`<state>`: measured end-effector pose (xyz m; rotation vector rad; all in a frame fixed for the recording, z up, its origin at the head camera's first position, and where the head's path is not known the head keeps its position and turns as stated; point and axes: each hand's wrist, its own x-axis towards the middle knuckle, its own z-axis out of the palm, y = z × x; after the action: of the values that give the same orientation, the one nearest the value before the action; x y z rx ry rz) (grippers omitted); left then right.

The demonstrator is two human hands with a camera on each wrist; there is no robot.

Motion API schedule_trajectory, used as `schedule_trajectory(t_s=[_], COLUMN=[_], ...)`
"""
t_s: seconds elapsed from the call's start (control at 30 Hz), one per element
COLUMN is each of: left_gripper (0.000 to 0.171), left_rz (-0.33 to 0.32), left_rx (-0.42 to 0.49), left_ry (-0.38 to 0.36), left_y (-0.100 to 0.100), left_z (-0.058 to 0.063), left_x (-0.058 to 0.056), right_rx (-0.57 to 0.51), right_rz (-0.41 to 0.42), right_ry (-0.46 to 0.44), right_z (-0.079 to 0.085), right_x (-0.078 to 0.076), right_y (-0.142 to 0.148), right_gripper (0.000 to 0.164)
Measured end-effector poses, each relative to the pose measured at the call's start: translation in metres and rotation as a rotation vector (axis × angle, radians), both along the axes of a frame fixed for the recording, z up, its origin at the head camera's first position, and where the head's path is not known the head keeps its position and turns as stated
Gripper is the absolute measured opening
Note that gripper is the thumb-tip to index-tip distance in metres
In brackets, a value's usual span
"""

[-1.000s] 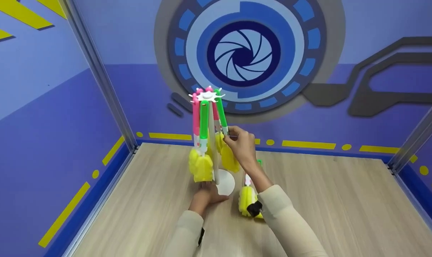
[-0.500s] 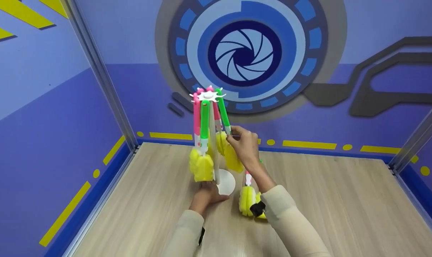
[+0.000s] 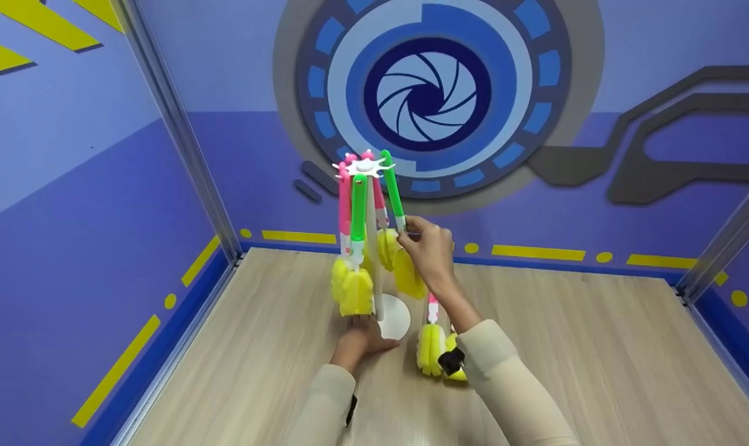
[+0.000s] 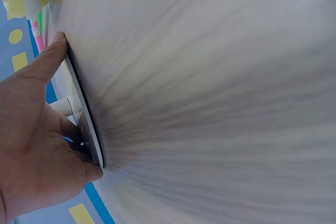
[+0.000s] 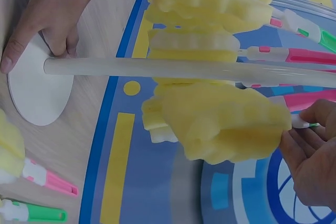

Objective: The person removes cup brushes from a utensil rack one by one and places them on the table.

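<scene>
A white stand [image 3: 372, 248] with a star-shaped hook top stands upright on its round base [image 5: 39, 90]. Pink- and green-handled sponge brushes [image 3: 357, 291] hang around its pole, yellow heads downward. My left hand [image 3: 359, 341] holds the base; in the left wrist view the thumb and little finger of the hand [image 4: 47, 129] lie at its rim. With thumb and fingers, my right hand [image 3: 432, 251] pinches a green-handled brush [image 3: 394, 189] at its white neck. That brush's handle top is beside the hooks; whether it sits on one I cannot tell. Its yellow head [image 5: 231, 121] hangs beside the pole.
Two more sponge brushes lie on the wooden table [image 3: 262, 371], right of the stand and partly behind my right sleeve: one has a pink handle [image 5: 58, 181], the other a green one [image 5: 47, 213]. Blue printed panels [image 3: 238, 173] wall the table at the back and sides.
My right hand has moved slightly right with the green-handled brush, and the handle's top has shifted right against the hooks. The left hand stays on the base.
</scene>
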<state>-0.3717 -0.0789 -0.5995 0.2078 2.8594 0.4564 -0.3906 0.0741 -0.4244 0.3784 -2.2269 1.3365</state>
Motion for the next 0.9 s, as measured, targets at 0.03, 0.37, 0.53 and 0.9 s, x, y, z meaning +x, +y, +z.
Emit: schedule_trajectory(t_s=[0.03,0.37,0.53,0.9], left_gripper=[0.108,0.111,0.108,0.110], left_rz=[0.008,0.038,0.037,0.073], left_rx=[0.021,0.070,0.041,0.103], left_ry=[0.003,0.024,0.001,-0.013], left_y=[0.000,-0.001,0.001,-0.001], left_z=[0.000,0.000,0.001,-0.015], left_x=[0.001,0.006,0.003,-0.007], right_rx=[-0.006,-0.053,-0.066,-0.107], right_rz=[0.001,0.016,0.018,0.002], right_ry=[0.000,-0.035,-0.076,-0.143], right_z=[0.000,-0.005,-0.012,-0.031], right_x=[0.000,0.002,0.003,0.009], right_y=[0.000,0.010,0.018,0.038], right_gripper=[0.021,0.023,0.025,0.030])
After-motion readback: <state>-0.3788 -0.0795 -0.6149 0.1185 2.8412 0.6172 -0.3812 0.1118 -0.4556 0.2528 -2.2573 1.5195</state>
